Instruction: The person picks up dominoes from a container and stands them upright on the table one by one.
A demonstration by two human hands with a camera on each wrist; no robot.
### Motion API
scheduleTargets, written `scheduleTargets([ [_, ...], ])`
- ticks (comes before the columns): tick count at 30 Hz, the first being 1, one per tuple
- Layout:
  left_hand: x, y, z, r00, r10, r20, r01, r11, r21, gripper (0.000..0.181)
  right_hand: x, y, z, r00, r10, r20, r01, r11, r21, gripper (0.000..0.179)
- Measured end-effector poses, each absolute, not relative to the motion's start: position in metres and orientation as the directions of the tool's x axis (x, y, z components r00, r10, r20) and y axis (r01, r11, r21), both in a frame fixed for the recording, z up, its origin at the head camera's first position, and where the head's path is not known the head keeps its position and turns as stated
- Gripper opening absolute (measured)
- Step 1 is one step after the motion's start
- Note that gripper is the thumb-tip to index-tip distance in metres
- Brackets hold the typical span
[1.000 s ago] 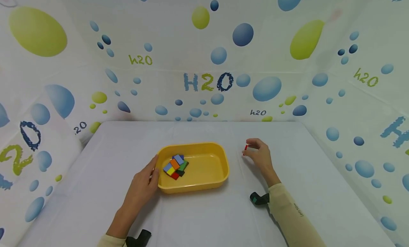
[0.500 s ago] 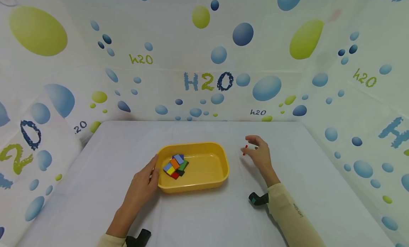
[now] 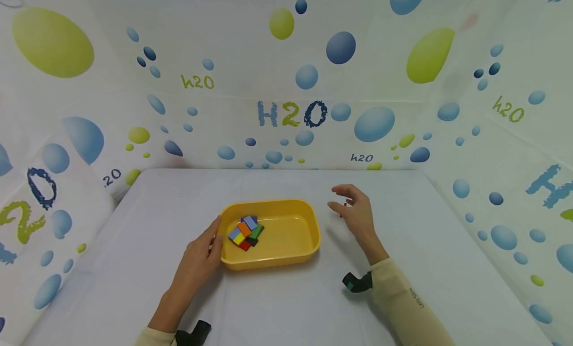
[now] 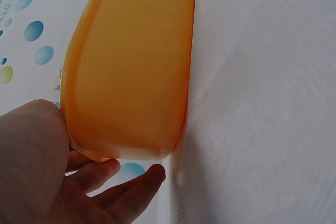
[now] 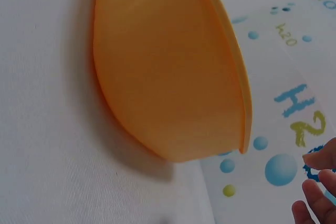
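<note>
A yellow tray (image 3: 286, 261) stands on the white table. My left hand (image 3: 197, 261) rests against its left end; the left wrist view shows the fingers (image 4: 134, 195) by the tray's orange-looking wall (image 4: 128, 72). Several small coloured blocks (image 3: 244, 229) lie heaped at the left inside. To the right of the tray, my right hand (image 3: 356, 214) is raised with thumb and fingers apart and nothing between them. Just behind its thumb a small thin red block (image 3: 342, 216) shows, partly covered by the hand. Only fingertips (image 5: 320, 156) enter the right wrist view, at its lower right.
A white sheet (image 3: 277, 306) covers the table. A white backdrop (image 3: 250, 47) with blue and green spots and "H2O" lettering rises behind and at both sides. Each wrist carries a black camera mount, such as the right one (image 3: 356, 282).
My right thumb and fingers have spread apart and let go of the small red block. The right hand has then moved left, towards the tray. Left hand and tray stay put.
</note>
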State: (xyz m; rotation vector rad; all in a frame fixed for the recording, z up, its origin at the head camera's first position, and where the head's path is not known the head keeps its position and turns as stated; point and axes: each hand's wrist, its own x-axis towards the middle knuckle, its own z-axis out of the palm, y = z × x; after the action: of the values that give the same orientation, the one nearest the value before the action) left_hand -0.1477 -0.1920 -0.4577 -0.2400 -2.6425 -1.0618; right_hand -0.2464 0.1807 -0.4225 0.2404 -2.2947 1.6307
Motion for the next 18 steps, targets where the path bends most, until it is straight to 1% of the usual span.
scheduleTargets([
  [4,-0.148,-0.192,-0.457,-0.951,0.049,0.305,0.246,0.717,0.653,0.054,-0.239,0.167,-0.417,-0.934,0.012,0.356,-0.338,0.293,-0.895,0.033],
  [9,-0.147,-0.192,-0.454,-0.953,0.045,0.300,0.240,0.715,0.657,0.054,-0.232,0.147,-0.412,-0.946,-0.042,0.323,-0.323,0.246,-0.914,0.033],
  [12,-0.147,-0.192,-0.454,-0.951,0.042,0.307,0.244,0.712,0.658,0.053,-0.230,0.136,-0.410,-0.950,-0.078,0.304,-0.314,0.242,-0.918,0.030],
  [18,-0.148,-0.193,-0.456,-0.952,0.044,0.303,0.242,0.714,0.656,0.053,-0.226,0.114,-0.411,-0.939,-0.162,0.304,-0.337,0.247,-0.909,0.027],
])
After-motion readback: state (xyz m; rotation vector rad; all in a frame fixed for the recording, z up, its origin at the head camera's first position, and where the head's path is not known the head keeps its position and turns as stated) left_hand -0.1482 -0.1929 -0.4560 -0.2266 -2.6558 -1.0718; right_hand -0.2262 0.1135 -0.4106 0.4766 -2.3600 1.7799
